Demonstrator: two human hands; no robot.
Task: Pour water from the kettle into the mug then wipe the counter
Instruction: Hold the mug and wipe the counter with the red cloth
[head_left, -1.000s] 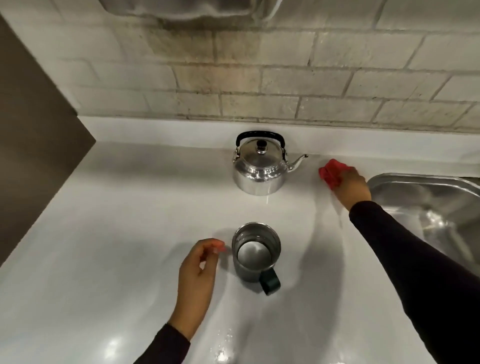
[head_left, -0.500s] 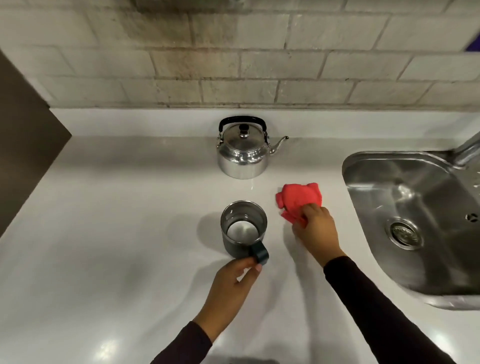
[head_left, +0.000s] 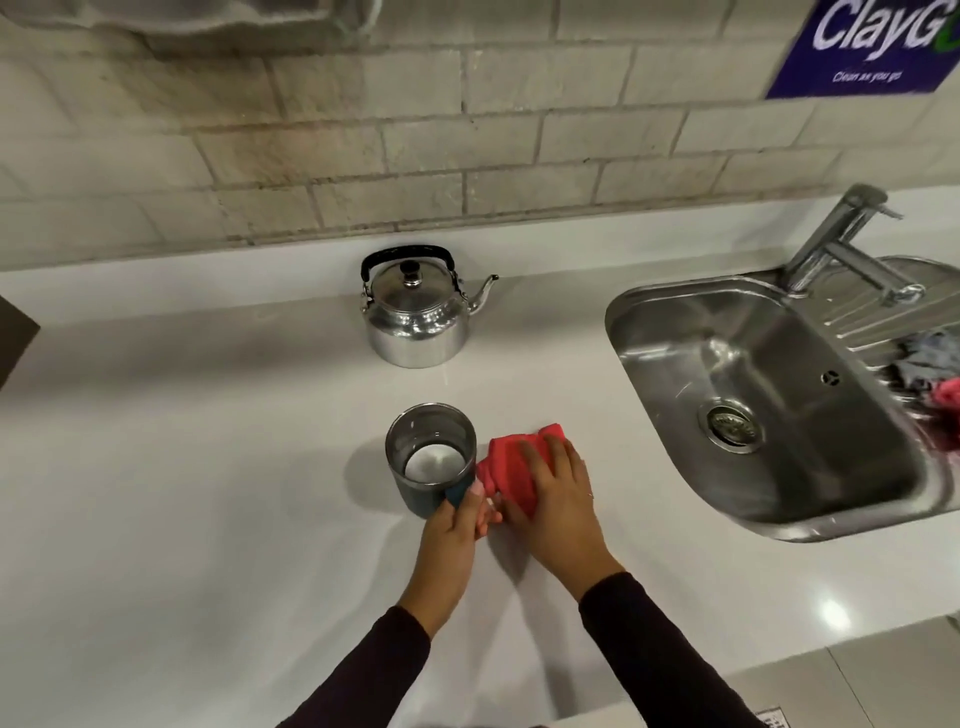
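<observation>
A shiny metal kettle (head_left: 418, 312) with a black handle stands upright at the back of the white counter (head_left: 208, 467), spout pointing right. In front of it stands a dark mug (head_left: 430, 457) with a steel inside and water in the bottom. My left hand (head_left: 457, 525) grips the mug's handle at its near right side. Right beside the mug, my right hand (head_left: 558, 499) presses flat on a red cloth (head_left: 506, 467) lying on the counter. The two hands touch each other.
A steel sink (head_left: 769, 405) with a drain and a tap (head_left: 841, 234) is set into the counter on the right. Crumpled cloths (head_left: 930, 369) lie on its draining board. A tiled wall runs behind; the counter's front edge is near my arms.
My right hand has dragged the red cloth from beside the kettle's spout down and left, up against the mug. My left hand moved from the mug's left side to its handle.
</observation>
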